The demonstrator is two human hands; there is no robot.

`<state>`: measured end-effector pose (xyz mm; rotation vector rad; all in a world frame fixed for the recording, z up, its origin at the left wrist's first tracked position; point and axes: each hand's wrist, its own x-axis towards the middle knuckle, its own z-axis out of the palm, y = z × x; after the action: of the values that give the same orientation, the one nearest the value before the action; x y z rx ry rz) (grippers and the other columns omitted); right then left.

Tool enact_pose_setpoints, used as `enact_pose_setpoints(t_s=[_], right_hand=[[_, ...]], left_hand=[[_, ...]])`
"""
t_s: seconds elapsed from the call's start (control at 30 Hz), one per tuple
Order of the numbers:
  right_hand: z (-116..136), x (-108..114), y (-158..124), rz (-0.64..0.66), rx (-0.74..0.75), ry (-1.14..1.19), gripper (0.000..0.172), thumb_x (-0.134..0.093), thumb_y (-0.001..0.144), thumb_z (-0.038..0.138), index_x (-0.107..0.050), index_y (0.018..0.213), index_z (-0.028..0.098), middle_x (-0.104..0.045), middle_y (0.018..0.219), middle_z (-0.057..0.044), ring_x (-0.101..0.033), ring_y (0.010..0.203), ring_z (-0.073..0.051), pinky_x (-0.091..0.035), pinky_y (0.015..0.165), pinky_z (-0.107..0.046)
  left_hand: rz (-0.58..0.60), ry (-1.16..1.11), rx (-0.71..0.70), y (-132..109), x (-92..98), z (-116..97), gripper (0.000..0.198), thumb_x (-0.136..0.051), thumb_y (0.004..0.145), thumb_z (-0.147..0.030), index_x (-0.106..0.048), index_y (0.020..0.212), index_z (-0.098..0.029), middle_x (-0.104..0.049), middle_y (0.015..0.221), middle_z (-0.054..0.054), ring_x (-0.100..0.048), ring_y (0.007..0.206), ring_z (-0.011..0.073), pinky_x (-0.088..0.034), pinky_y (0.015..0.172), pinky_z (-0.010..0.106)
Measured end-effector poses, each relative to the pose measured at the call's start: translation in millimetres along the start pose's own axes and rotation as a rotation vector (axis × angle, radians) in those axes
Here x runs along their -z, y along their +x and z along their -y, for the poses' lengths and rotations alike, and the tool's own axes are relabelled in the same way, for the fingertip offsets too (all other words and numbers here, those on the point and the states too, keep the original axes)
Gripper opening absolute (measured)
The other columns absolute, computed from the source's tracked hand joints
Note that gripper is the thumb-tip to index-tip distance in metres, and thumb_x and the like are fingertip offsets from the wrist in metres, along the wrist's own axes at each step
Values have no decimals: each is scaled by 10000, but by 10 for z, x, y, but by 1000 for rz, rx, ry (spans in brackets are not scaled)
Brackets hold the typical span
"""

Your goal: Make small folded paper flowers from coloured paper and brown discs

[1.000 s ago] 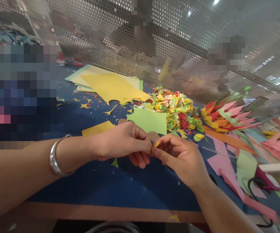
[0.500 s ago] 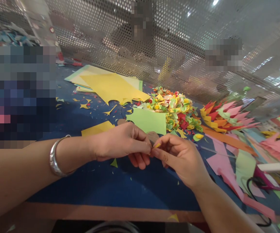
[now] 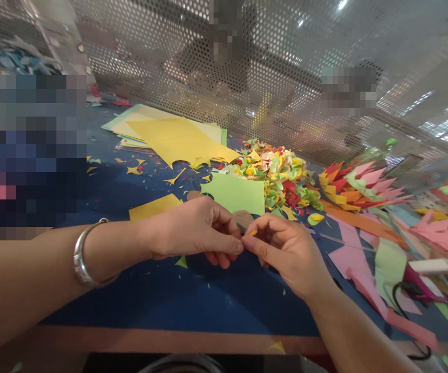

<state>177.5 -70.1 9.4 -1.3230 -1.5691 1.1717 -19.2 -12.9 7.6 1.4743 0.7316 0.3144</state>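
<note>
My right hand [image 3: 291, 254] pinches a small yellow paper piece [image 3: 253, 233] between thumb and forefinger; only a sliver of it shows. Its fingertips meet those of my left hand [image 3: 202, 230], which is closed in a pinch, and whatever lies in it is hidden. A silver bangle [image 3: 79, 254] circles my left wrist. Just beyond the hands lies a light green paper sheet [image 3: 237, 191] with scalloped cuts along its left side. A yellow paper piece [image 3: 154, 206] is partly covered by my left hand. Behind the right hand rises a heap of small folded paper petals [image 3: 286, 173].
Large yellow paper [image 3: 181, 137] tops a stack of sheets at the back. Paper scraps [image 3: 133, 170] litter the blue tabletop [image 3: 208, 305]. On the right are spiky paper flowers [image 3: 363, 186], pink strips [image 3: 358, 274] and a black cable [image 3: 396, 298]. A perforated metal panel [image 3: 149, 57] stands behind.
My left thumb has extended toward the right fingertips, over the pinch. The yellow piece shows slightly less. The view has shifted a little; other things stay put.
</note>
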Motion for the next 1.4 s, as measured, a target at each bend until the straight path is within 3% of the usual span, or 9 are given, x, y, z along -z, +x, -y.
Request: enact_pose_setpoints(t_s=[0.57, 0.73, 0.9, 1.03, 1.2, 1.3, 1.4], right_hand=[[12, 19, -11, -12, -16, 3, 247, -799, 772, 361, -633, 746, 180, -527, 539, 66, -429, 427, -55, -288, 384, -182], [-7, 22, 5, -25, -10, -11, 231, -791, 782, 342, -629, 751, 181, -529, 539, 67, -445, 429, -55, -300, 390, -176], [-29, 35, 13, -42, -2, 13, 214, -776, 804, 343, -637, 759, 185, -533, 531, 68, -448, 420, -55, -316, 396, -176], [-57, 109, 24, -198, 82, -12, 215, -733, 846, 379, -656, 789, 186, -557, 566, 49, -474, 441, -67, -357, 422, -190], [-15, 298, 17, -377, 174, -33, 194, -748, 832, 367, -666, 812, 192, -550, 563, 44, -477, 446, -80, -386, 412, -196], [70, 417, -65, -406, 203, -173, 170, -731, 850, 363, -673, 823, 206, -571, 587, 36, -506, 463, -85, -405, 424, -196], [112, 522, -205, -341, 192, -463, 147, -700, 871, 359, -682, 826, 220, -601, 591, 29, -540, 481, -98, -441, 465, -211]], left_hand=[[-16, 149, -51, -20, 13, 9, 159, -661, 801, -322, -711, 772, -174, -737, 689, 25, -728, 671, 169, -569, 629, 224], [-121, 279, -251, -22, -3, -24, 154, -694, 794, -285, -706, 911, -186, -722, 766, -9, -663, 705, 119, -465, 601, 182], [-164, 155, -251, 7, -23, -27, 217, -716, 768, -208, -637, 966, -169, -671, 723, -23, -616, 675, 115, -446, 612, 210], [-197, 64, -187, 35, 21, 4, 231, -728, 772, -221, -636, 976, -164, -678, 742, -8, -613, 680, 121, -431, 622, 226], [-341, -140, -165, 60, 52, 57, 252, -760, 766, -277, -643, 954, -157, -638, 706, -24, -547, 602, 96, -371, 551, 221], [-398, -213, -175, 69, 47, 77, 243, -768, 767, -272, -630, 927, -152, -630, 702, -28, -524, 589, 83, -369, 550, 218], [-431, -237, -211, 78, 53, 87, 219, -771, 772, -253, -629, 903, -150, -606, 681, -39, -497, 579, 69, -372, 554, 211]])
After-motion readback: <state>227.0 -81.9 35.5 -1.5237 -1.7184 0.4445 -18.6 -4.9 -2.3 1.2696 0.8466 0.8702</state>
